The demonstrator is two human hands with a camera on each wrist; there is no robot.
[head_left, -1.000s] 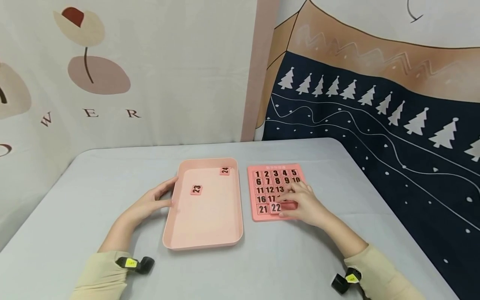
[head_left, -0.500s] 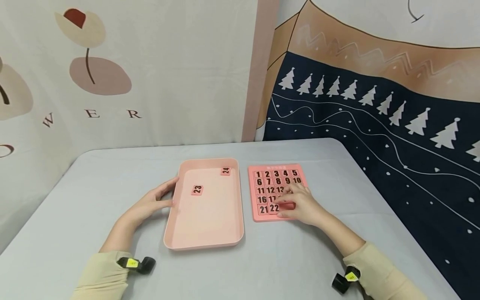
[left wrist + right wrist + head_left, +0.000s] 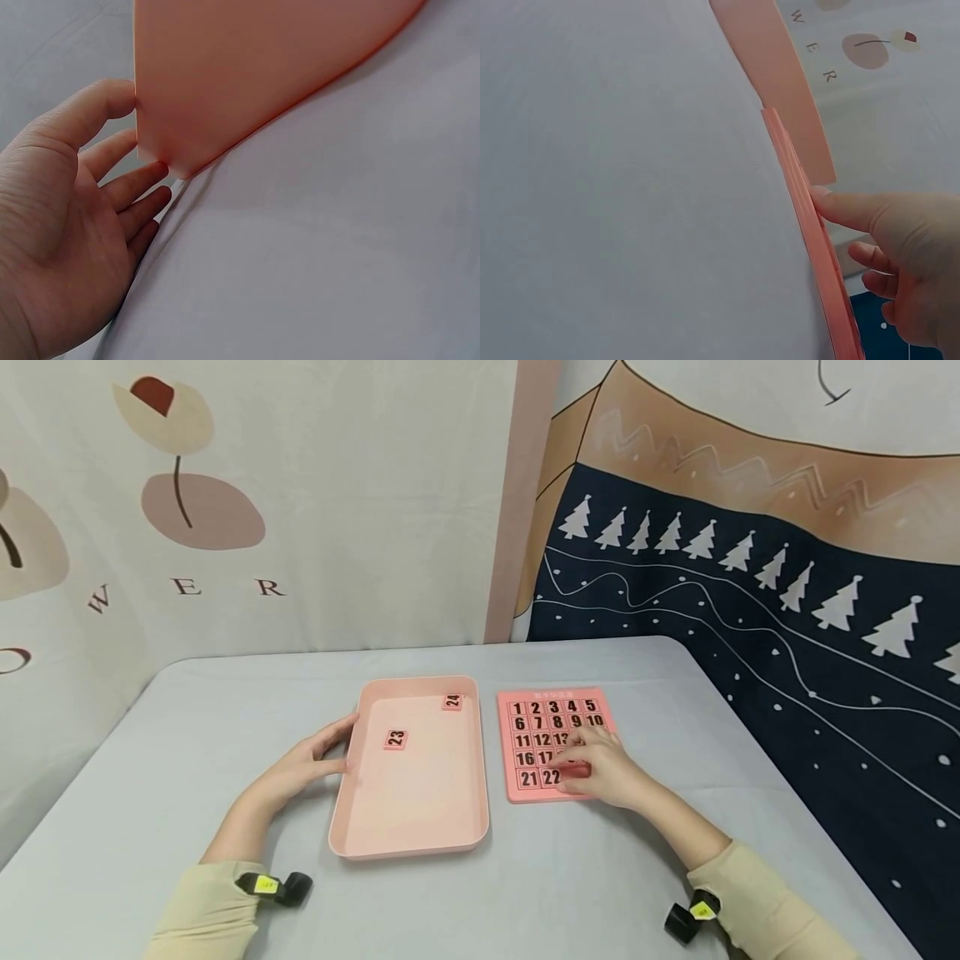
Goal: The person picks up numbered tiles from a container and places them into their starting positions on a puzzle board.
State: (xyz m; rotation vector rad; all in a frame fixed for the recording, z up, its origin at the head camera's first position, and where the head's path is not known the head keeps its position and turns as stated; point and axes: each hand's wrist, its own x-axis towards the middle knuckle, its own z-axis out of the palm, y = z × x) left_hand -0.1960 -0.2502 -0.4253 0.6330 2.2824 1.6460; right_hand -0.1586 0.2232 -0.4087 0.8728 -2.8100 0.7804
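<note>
My left hand (image 3: 288,772) touches the left wall of the pale pink tray (image 3: 408,810) with its fingertips, fingers spread in the left wrist view. In the tray lie number tile 23 (image 3: 396,740) and number tile 24 (image 3: 452,702). To the right is a pink number board (image 3: 512,789) with tiles in rows. My right hand (image 3: 603,768) is over its lower right, thumb and forefinger pinching number tile 22 (image 3: 551,777), which sits beside number tile 21 (image 3: 528,778). In the right wrist view the thumb is at the board's edge. The hand hides several spots of the board.
Tray and board stand side by side on a table (image 3: 420,910) under a pale cloth, with a narrow gap between them. A patterned cloth (image 3: 337,527) hangs behind the table, and a dark tree-print cloth (image 3: 750,643) hangs at the right.
Tile 22 has gone down from a raised position to lie level beside tile 21, guided by my right hand. My left hand has stayed at the tray.
</note>
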